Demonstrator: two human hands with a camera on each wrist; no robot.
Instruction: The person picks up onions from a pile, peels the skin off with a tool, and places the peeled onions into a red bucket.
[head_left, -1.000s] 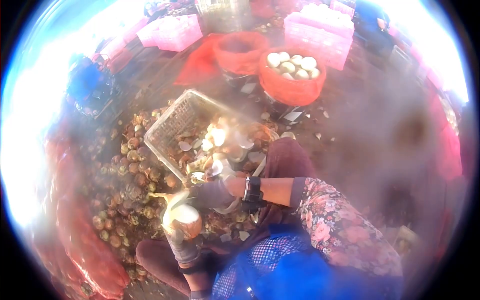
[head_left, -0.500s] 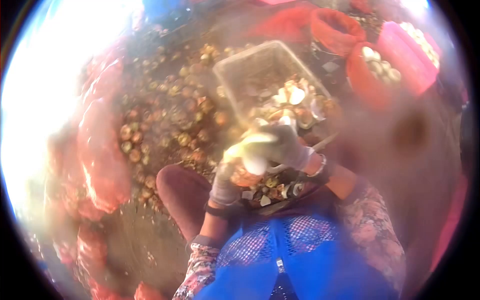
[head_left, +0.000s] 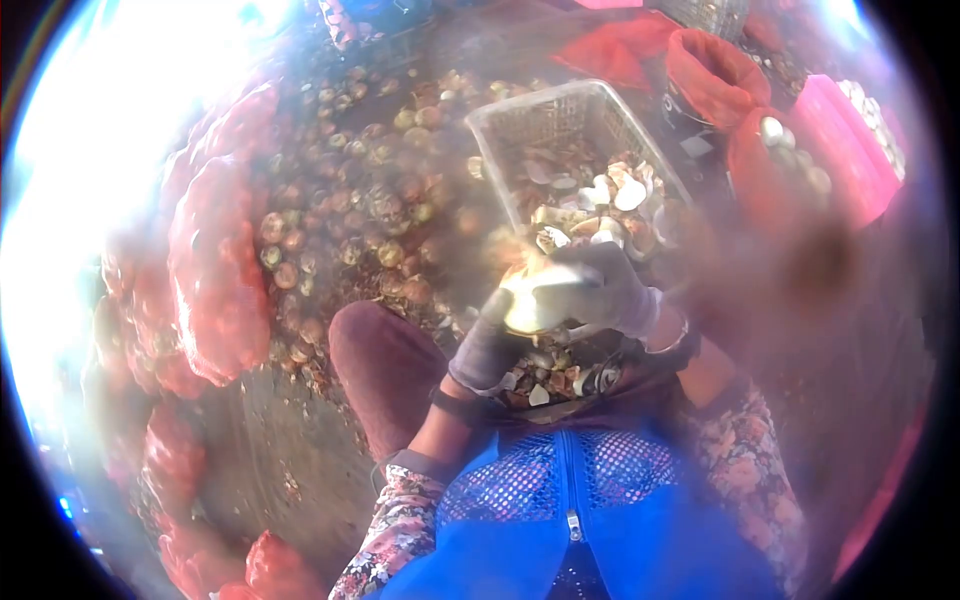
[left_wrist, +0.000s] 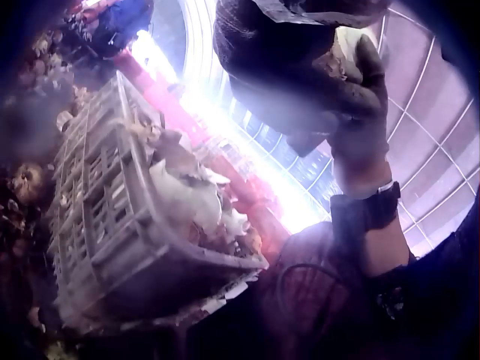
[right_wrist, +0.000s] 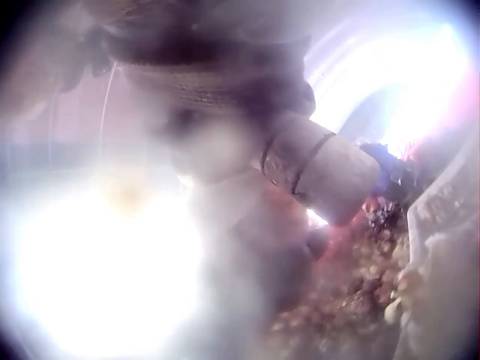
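Observation:
A partly peeled onion [head_left: 532, 304], pale and shiny, is gripped in my gloved left hand [head_left: 488, 348] above my lap. My gloved right hand [head_left: 622, 292] is pressed close against the onion's right side. In the right wrist view, a thick pale handle [right_wrist: 322, 169] with two dark bands sticks out from under the right hand; its working end is hidden. The left wrist view shows the right hand [left_wrist: 364, 112] beside a pale piece of onion [left_wrist: 349, 49]. Just beyond both hands stands a plastic crate [head_left: 545, 100] holding peels.
Unpeeled onions [head_left: 385, 205] lie heaped on the ground at left, beside filled red mesh sacks [head_left: 215, 270]. At the back right are red-lined buckets [head_left: 715, 75], one holding peeled onions [head_left: 790, 150], and a pink crate [head_left: 845, 150]. Peel scraps [head_left: 545, 385] lie by my lap.
The head view has swung, shifting the scene rightward. The right hand, lower beside the onion a second ago, now meets it from above and right. The left hand still holds the onion, now turned.

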